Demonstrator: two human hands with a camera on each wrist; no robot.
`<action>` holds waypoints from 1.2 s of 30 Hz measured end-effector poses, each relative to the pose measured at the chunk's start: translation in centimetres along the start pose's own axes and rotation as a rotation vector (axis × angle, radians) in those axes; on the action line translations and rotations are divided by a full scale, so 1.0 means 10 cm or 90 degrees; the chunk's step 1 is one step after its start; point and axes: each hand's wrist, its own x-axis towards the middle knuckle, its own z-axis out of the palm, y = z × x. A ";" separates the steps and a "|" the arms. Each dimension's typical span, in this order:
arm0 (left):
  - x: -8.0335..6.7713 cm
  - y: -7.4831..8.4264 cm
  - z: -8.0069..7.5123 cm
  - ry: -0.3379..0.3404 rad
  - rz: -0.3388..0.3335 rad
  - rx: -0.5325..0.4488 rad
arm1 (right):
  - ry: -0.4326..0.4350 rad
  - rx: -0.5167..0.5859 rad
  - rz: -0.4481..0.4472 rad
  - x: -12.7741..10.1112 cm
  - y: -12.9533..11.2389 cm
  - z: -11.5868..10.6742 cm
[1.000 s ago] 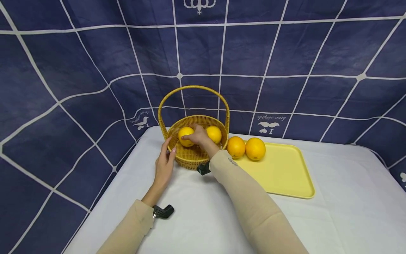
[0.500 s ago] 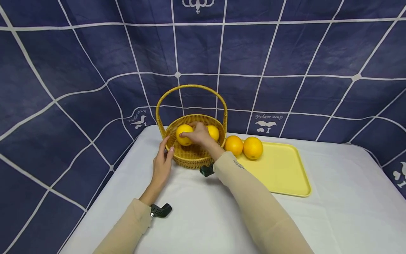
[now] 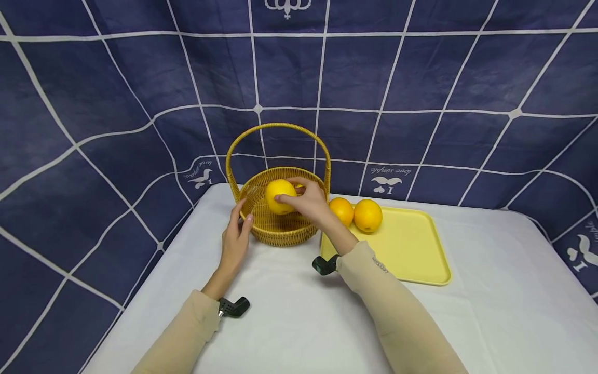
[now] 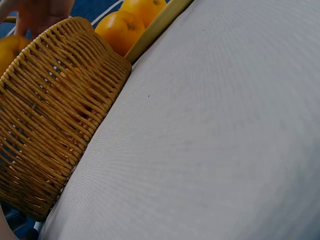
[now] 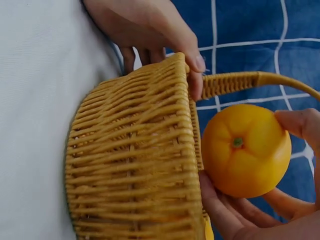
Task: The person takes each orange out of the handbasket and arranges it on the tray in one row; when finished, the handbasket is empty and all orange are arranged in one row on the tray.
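Nearest the camera, two beige sleeves reached forward over the white table (image 3: 289,311), each wrist carrying a small black camera mount. The left hand (image 3: 233,244) lay on the table against the near left side of the wicker basket (image 3: 275,231), fingers fairly straight along the woven wall and the thumb hooked over the rim; the right wrist view showed that thumb (image 5: 192,60) resting on the rim beside the handle's base, so the hand steadied the basket without closing round it. Just beyond, the right hand (image 3: 310,202) held a yellow-orange fruit (image 3: 280,196) above the basket's opening, fingers and thumb curled around it from the right side and below; in the right wrist view the fruit (image 5: 246,149) sat clear of the rim with its stem end facing the camera. To the right of the basket, a pale yellow tray (image 3: 411,249) lay flat on the table, touching or almost touching the basket's side. Two oranges (image 3: 356,213) sat side by side at the tray's far left corner, just beside the basket. Behind everything hung a dark blue backdrop (image 3: 420,78) with white grid lines.
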 end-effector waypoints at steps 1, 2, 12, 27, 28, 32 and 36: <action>0.00 0.00 0.00 -0.001 0.000 0.001 | 0.002 0.012 -0.004 -0.03 0.01 -0.03; 0.00 0.00 0.00 -0.001 -0.001 0.001 | 0.005 0.022 -0.004 -0.06 0.01 -0.06; 0.00 0.02 -0.03 0.001 -0.010 0.011 | 0.016 0.110 -0.029 -0.39 0.07 -0.35; -0.02 0.02 -0.01 0.001 -0.014 0.007 | 0.078 0.092 -0.001 -0.84 0.27 -1.00; -0.02 0.02 -0.01 0.001 -0.014 0.008 | 0.085 0.092 0.005 -0.85 0.29 -1.03; 0.00 0.03 -0.01 -0.010 -0.018 0.011 | 0.114 0.076 0.015 -0.87 0.33 -1.15; 0.00 0.03 0.00 -0.007 -0.024 0.015 | 0.161 0.042 0.021 -0.88 0.37 -1.30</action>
